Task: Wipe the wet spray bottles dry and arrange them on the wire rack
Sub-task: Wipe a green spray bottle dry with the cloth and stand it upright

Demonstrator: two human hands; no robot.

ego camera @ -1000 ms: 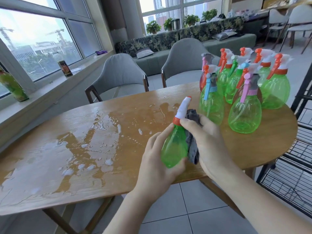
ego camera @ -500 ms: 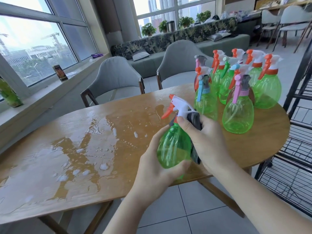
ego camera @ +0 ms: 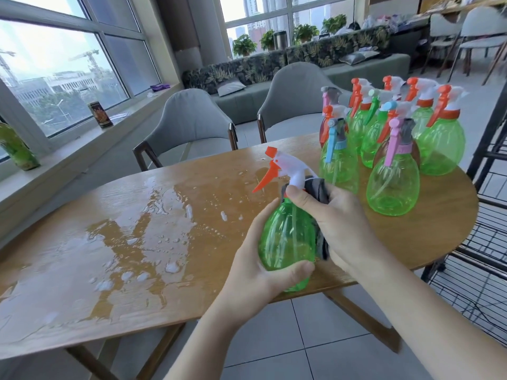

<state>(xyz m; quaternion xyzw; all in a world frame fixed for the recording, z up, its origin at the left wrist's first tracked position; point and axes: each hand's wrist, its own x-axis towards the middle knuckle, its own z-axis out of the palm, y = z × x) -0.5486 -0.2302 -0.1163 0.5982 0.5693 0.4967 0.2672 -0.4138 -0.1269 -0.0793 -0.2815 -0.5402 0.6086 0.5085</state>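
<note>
Both hands meet on one spray bottle (ego camera: 286, 237), held above the near edge of the counter (ego camera: 137, 242). Left hand (ego camera: 260, 281) cups the lower body from below and behind, thumb curled across the front of the green plastic near its base. Right hand (ego camera: 340, 223) wraps the upper right side of the same bottle with a grey cloth (ego camera: 318, 187) trapped between palm and plastic; forefinger lies across the neck just under the white sprayer head. Cloth shows above the knuckles and again as a dark fold below the palm. Held bottle stands roughly upright, orange trigger and nozzle tip pointing left. A cluster of spray bottles (ego camera: 392, 149) stands upright on the right end of the counter, well apart from the held one: green bodies, triggers in orange, pink, blue and green; exact count hard to tell because they overlap. Left and middle of the wooden top carry a broad wet patch (ego camera: 123, 242) with beads and puddles of water. Black wire rack (ego camera: 477, 259) stands at the right edge of view, just beside the counter's rounded end. Two grey chairs (ego camera: 192, 124) sit behind the counter, a window sill to the left.
</note>
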